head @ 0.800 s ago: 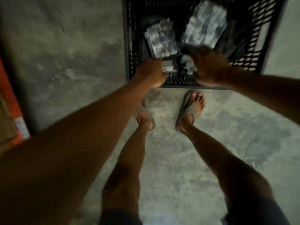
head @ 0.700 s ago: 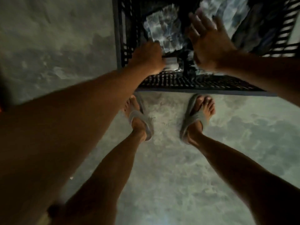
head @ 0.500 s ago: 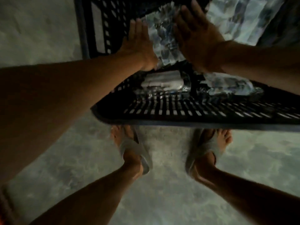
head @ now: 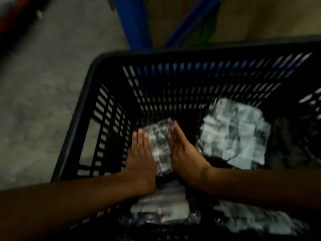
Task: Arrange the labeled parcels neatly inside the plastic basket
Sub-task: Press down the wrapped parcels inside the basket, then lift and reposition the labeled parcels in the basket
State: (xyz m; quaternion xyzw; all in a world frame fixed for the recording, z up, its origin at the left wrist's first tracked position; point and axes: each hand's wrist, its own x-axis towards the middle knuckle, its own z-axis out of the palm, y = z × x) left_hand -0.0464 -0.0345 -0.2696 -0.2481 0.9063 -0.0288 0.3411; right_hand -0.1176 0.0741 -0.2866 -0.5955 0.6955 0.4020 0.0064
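**Clerk:** Entry one, location?

**Checker:** Small parcel [head: 159,141]: recorded low inside the plastic basket [head: 74,122], left of the middle, between the two hands. Its label print is blurred and cannot be read.

**Clerk:** Grip?

**Checker:** Left hand [head: 140,153]: fingers straight and together, laid flat against the parcel's left side. Right hand [head: 182,153]: likewise flat, pressed against the right side. Nothing is pinched or wrapped; the parcel is simply squeezed between the two flat hands.

**Clerk:** Axis and bearing?

**Checker:** The long axis is taken to run away from the person, parallel with the fingers, toward the far wall. The parcel is sandwiched directly between the hands, so neither is nearer. Whether it stands on edge or lies flat cannot be told.

**Clerk:** Neighbouring items?

**Checker:** Large parcel [head: 232,134]: entered to the right, near but apart, with a dark gap between. Near-left parcel [head: 161,206] and near-right parcel [head: 251,221]: listed beneath the wrists, by the near wall. Dark shape [head: 286,141] at far right: not identified. Outside the basket: concrete floor [head: 34,101], blue frame [head: 135,23].

**Clerk:** Obstructions?

**Checker:** Room is judged open toward the left wall and far wall. Rightward travel would likely be stopped by the large parcel.
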